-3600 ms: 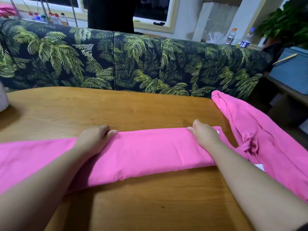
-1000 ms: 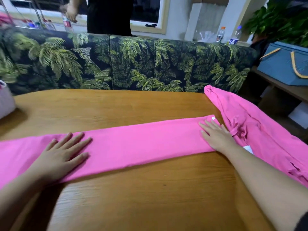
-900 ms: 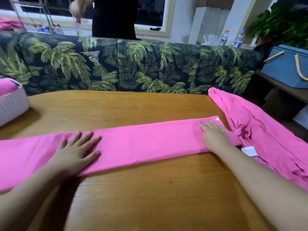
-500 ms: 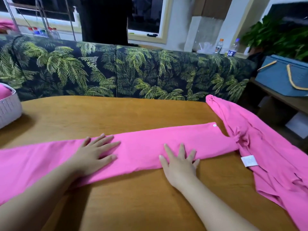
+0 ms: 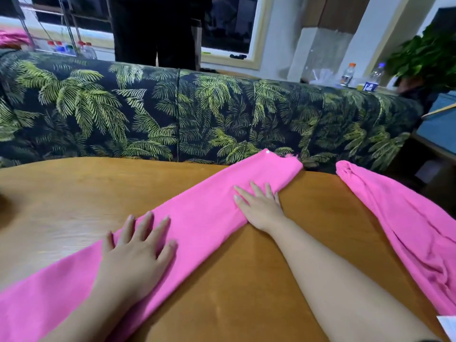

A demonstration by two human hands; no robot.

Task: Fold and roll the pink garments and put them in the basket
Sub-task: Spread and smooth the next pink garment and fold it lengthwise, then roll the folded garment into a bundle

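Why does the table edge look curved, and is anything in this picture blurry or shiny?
Head view: the wide-angle lens bows the table edge and sofa top; the wood carries a pale sheen at left; the left hand and right hand, flat on the folded garment, look slightly soft, as do the bottles behind.

Both forearms are bare from the lower frame edge to the wrists; no rings, watch or bracelets show on either one. The left hand [image 5: 134, 257] and the right hand [image 5: 259, 206] have short, unpainted nails. A thin dark edge, perhaps a sleeve hem, shows at the bottom right corner on the right arm; too little is visible to tell.
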